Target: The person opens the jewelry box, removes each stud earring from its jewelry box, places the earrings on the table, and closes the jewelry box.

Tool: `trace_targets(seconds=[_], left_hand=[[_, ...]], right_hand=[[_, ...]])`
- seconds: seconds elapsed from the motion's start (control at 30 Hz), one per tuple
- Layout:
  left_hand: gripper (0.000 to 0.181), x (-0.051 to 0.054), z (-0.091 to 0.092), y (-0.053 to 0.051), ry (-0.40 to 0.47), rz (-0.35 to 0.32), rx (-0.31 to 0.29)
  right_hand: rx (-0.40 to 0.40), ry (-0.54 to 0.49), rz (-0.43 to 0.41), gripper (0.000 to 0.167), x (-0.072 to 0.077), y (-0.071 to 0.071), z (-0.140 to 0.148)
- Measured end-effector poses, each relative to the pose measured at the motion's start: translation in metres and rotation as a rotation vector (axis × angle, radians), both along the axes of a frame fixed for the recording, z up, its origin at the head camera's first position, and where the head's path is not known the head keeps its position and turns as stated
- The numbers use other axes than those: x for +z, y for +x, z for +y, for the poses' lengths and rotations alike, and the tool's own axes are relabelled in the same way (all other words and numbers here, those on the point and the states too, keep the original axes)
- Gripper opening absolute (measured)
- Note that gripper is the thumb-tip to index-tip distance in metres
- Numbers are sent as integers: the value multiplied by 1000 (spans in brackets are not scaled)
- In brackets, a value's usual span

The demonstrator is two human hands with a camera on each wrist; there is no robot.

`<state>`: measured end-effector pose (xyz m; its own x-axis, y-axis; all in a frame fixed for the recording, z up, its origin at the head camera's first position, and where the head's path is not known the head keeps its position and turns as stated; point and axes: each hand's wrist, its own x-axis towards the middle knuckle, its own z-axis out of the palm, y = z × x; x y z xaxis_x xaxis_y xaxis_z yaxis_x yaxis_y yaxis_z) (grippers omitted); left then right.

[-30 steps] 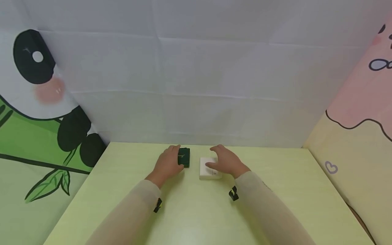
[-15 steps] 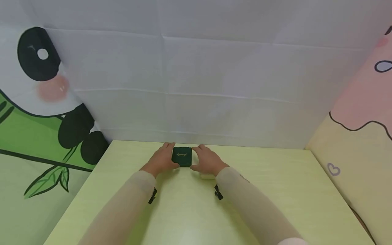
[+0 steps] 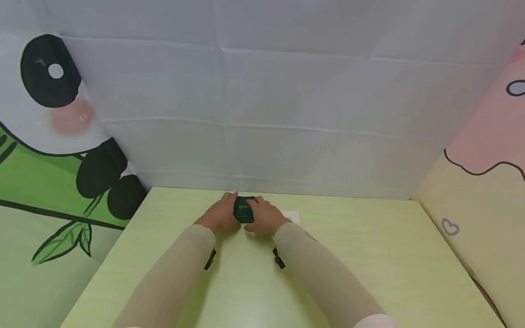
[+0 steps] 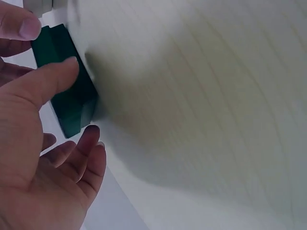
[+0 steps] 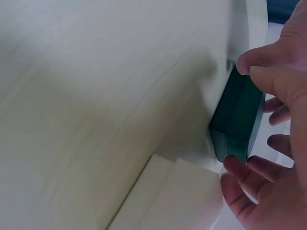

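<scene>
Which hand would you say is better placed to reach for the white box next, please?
Probably the right hand: the white box lies close beside it, partly hidden behind it in the head view. The left hand is farther away, at the opposite side of the green box.

A pale yellow table (image 3: 348,278) shows faint grain lines in both wrist views. Behind its far edge stands a white backdrop (image 3: 287,91), creased horizontally and vertically. At left, printed artwork comprises a cartoon black eye (image 3: 41,75) with a white dot, a pink cheek (image 3: 71,117), a black-edged green band (image 3: 37,182), two dark rounded shapes (image 3: 100,169) and green leaves (image 3: 57,246). At right, a pink area (image 3: 490,123) ends in a wavy black line (image 3: 476,174); below it, on cream, sits a purple heart outline (image 3: 443,225).
</scene>
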<state>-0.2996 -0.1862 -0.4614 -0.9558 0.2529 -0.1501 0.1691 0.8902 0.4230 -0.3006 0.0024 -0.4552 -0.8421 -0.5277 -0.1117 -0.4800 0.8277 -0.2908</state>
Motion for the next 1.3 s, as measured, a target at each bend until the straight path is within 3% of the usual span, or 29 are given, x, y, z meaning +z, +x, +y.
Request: trace_targets(seconds=[0.2,0.4,0.77,1.13,1.3], left_hand=[[95,-8,-6,-5,14,2,18],[102,-12,-6,-8,52,8,-10],[89,-7,-3,-10,50,46,-40],[86,-1,-8,-6,93,59,-53],[88,5,-11,-1,99,47,-55]], right_hand=[[-48,-6,-10,80,2,1,-6],[-87,10,-30,79,3,-3,-10],[-109,-51,-5,69,-5,-7,-14],[-117,-197,-93,74,6,-9,-7],[-92,-194,-103,73,8,-8,-6]])
